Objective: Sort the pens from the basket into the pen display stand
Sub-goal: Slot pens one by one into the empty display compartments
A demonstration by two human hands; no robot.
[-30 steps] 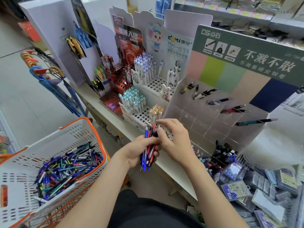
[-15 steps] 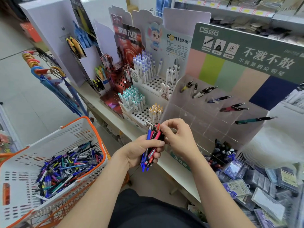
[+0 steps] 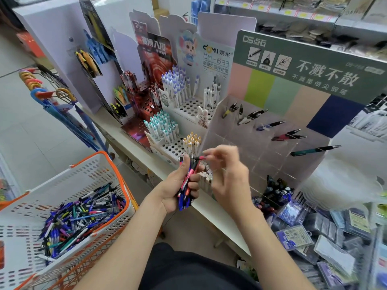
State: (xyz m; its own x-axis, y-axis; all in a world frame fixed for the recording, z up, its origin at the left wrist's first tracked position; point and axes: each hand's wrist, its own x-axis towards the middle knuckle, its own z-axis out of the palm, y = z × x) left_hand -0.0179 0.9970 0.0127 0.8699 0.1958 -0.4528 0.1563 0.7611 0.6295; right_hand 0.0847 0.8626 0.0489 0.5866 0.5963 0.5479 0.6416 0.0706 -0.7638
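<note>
Pens (image 3: 83, 214) mostly lie in the basket (image 3: 120, 176) left of the display stand (image 3: 261, 151) (few slots filled); left fingers (image 3: 193, 186) grip a bundle (image 3: 188, 178), right fingers (image 3: 211, 152) pinch one red pen (image 3: 200, 158).

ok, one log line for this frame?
left hand: grips pen bundle | right hand: pinches red pen at bundle top, blurred | basket: pens heaped | pen display stand: few pens slotted

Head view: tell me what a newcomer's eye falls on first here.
Dead centre, the left hand grips a bundle of pens while the right hand pinches a red pen at its top. At lower left, the white and orange basket holds a heap of mixed pens. At right stands the pen display stand, with a green header and few pens in its clear compartments.
</note>
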